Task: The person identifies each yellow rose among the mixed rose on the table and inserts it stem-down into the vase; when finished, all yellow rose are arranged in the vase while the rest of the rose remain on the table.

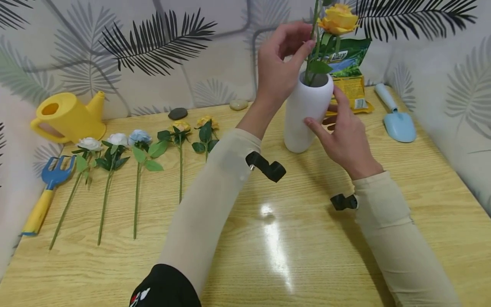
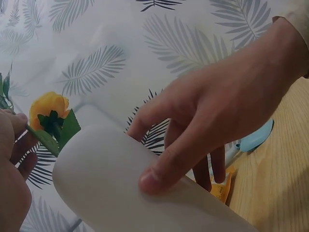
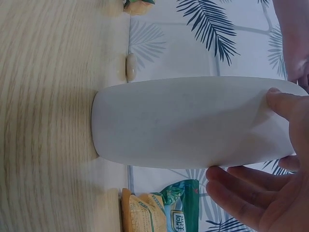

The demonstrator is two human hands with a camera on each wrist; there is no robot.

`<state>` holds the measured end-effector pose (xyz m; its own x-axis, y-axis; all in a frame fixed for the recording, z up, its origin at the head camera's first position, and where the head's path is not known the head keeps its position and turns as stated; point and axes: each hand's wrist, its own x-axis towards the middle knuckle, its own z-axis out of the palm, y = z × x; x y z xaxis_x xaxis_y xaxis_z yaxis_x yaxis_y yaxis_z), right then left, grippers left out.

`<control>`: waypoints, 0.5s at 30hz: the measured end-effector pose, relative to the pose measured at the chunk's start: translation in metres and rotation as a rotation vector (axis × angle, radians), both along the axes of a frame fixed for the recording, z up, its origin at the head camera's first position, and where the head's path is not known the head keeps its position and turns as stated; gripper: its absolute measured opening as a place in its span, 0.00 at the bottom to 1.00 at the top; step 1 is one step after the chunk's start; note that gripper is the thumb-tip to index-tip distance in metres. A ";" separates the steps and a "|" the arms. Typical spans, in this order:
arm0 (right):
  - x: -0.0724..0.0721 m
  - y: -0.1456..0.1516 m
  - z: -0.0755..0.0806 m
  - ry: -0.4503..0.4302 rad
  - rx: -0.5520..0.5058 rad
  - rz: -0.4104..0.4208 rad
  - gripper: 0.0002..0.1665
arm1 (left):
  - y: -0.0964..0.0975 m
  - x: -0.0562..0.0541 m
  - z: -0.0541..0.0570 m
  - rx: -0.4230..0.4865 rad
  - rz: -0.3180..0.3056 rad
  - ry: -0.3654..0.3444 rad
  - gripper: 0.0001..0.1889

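Note:
A tall white vase (image 1: 304, 113) stands on the table, its mouth facing up. My right hand (image 1: 347, 134) grips the vase's side, thumb on the front and fingers around the far side. Above the rim, my left hand (image 1: 280, 64) pinches a green flower stem (image 1: 315, 27) that runs down into the mouth; its top is cut off by the head view's upper edge. A yellow rose (image 1: 338, 19) also rises from the vase, just right of that stem. In the right wrist view the vase's base (image 3: 96, 123) meets the tabletop.
Left of my arms lie two white roses (image 1: 89, 144), a blue rose (image 1: 140, 137) and two yellow roses (image 1: 181, 126). A yellow watering can (image 1: 70, 119), hand fork (image 1: 47, 192), dark stone (image 1: 177, 113) and pale stone (image 1: 238, 104) surround them. Packets (image 1: 349, 89) and a blue trowel (image 1: 399, 125) sit right.

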<state>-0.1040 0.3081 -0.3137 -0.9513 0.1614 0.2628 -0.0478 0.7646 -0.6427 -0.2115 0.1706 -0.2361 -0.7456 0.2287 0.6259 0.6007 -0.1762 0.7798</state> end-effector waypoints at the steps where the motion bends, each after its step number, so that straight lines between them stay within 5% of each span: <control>1: 0.000 0.000 0.000 0.000 0.001 0.001 0.52 | -0.001 0.001 -0.003 0.002 0.002 0.018 0.12; 15: 0.000 -0.002 -0.002 0.036 0.002 0.012 0.51 | -0.007 0.007 -0.027 -0.097 -0.002 -0.039 0.13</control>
